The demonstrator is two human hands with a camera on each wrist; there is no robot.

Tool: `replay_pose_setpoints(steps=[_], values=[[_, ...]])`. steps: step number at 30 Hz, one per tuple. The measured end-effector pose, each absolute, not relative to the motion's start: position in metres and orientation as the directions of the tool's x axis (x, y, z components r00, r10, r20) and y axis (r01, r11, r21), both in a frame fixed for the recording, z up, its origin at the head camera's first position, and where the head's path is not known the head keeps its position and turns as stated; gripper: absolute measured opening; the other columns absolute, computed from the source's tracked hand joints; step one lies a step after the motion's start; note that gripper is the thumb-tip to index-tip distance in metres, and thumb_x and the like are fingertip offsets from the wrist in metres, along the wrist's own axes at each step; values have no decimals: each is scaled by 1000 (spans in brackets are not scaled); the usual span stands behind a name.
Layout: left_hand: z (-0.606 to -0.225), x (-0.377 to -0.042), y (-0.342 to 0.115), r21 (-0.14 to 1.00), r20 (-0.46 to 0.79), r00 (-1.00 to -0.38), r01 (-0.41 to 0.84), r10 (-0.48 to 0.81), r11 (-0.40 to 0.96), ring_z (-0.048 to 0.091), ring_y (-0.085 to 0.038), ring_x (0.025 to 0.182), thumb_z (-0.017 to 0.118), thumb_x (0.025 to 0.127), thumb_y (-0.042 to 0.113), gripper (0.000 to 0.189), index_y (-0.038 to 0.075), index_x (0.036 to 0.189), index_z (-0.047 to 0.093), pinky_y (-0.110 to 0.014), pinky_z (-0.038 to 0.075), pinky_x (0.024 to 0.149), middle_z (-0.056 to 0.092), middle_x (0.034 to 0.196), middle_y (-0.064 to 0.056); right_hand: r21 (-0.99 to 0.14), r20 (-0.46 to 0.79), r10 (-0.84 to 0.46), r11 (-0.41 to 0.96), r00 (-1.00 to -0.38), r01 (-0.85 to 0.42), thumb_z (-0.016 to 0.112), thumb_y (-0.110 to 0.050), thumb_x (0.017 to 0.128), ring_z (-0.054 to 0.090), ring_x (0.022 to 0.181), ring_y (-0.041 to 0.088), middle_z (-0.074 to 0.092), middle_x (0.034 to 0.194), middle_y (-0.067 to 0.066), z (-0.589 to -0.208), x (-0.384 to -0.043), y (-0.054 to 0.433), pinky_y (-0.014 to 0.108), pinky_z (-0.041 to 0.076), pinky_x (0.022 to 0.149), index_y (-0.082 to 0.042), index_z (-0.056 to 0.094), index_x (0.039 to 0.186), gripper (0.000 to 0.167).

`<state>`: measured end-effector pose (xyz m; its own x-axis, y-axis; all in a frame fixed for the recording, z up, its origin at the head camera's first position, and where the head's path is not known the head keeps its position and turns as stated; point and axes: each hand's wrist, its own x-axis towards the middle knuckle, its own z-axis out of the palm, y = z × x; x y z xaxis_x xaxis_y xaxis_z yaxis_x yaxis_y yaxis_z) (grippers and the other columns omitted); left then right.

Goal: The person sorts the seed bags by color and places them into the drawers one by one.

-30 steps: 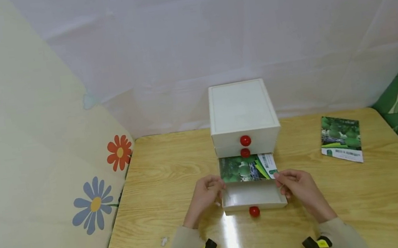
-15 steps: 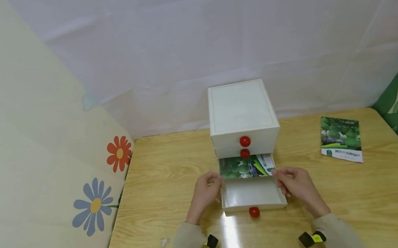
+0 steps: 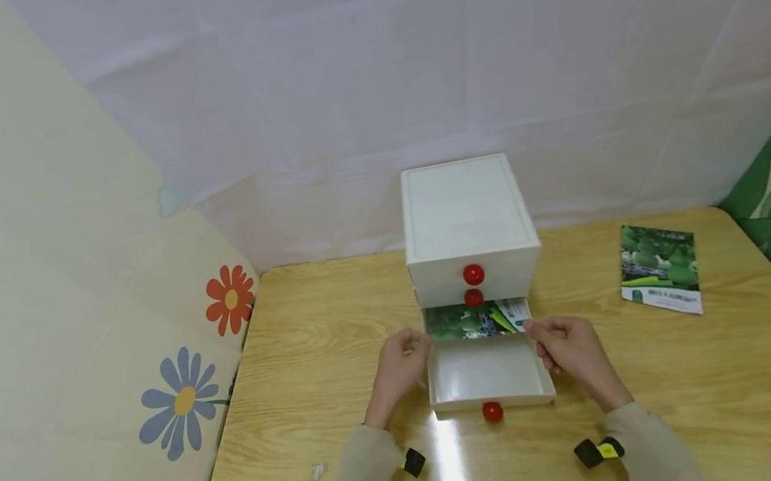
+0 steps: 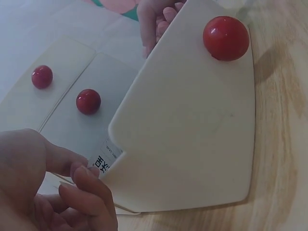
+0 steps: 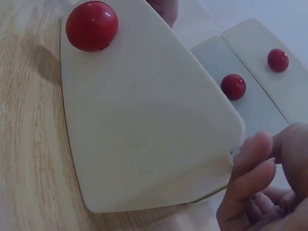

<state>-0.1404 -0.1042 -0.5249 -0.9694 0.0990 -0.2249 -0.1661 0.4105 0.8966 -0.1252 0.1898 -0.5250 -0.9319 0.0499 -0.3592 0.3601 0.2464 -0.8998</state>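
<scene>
A white drawer cabinet (image 3: 466, 205) stands on the table with its bottom drawer (image 3: 487, 373) pulled out. Over the back of that drawer, partly hidden under the upper drawers, lies a green printed booklet (image 3: 465, 322). My left hand (image 3: 399, 364) pinches its near left corner at the drawer's left wall. On the other side, my right hand (image 3: 576, 353) pinches the near right corner, fingertips right at the drawer wall. In the left wrist view, a printed strip of the booklet (image 4: 106, 156) shows beside the fingertips. The drawer front hides most of it in the right wrist view.
Another green booklet (image 3: 658, 269) lies on the table at the right. Red knobs (image 3: 474, 274) stick out from the drawer fronts, one low in front (image 3: 492, 412). A small white scrap (image 3: 318, 471) lies at the left. A pale cloth (image 3: 340, 116) hangs behind the table.
Both hands have moved a little away from me, and the booklet has slid deeper under the upper drawers. More of the drawer's floor shows in front of it.
</scene>
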Motion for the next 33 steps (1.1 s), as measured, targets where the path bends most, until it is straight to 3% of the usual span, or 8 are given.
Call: replay_pose_setpoints(steps=[6,11,18,25,33], values=[[-527,-143,-102,879,-179,-981,-125,77,461,62,-16,77,61,98,32,23,11,102,71,-30,55,67,68,92,-4,-890,-364,69,270,-929,368,60,-50,97,51,52,10,59,64,-3,-525,-127,190,26,44,45,4,65,109,55],[-527,-143,-102,869,-174,-981,-115,80,481,61,-15,73,61,99,32,25,10,101,71,-30,54,63,67,87,-3,-886,-349,93,292,-932,361,61,-50,97,47,49,10,55,57,-5,-527,-127,189,25,39,43,4,66,103,54],[-525,-139,-103,851,-172,-981,-104,87,514,58,-13,68,61,98,34,25,12,93,72,-28,52,58,67,81,-1,-887,-351,101,282,-931,365,62,-48,96,49,50,11,55,57,-4,-529,-126,189,26,41,44,1,68,95,50],[-526,-138,-102,859,-153,-984,-89,87,503,56,-11,59,64,97,33,28,9,87,72,-28,51,54,66,72,1,-881,-353,103,299,-930,367,60,-50,97,50,51,10,55,58,-4,-531,-127,190,25,42,45,2,67,98,53],[-525,-137,-101,874,-162,-981,-94,105,477,57,-13,56,63,97,34,31,5,89,72,-30,52,53,68,74,-5,-882,-339,108,311,-935,355,60,-50,98,50,52,10,55,59,-4,-530,-127,190,25,43,47,3,67,100,53]])
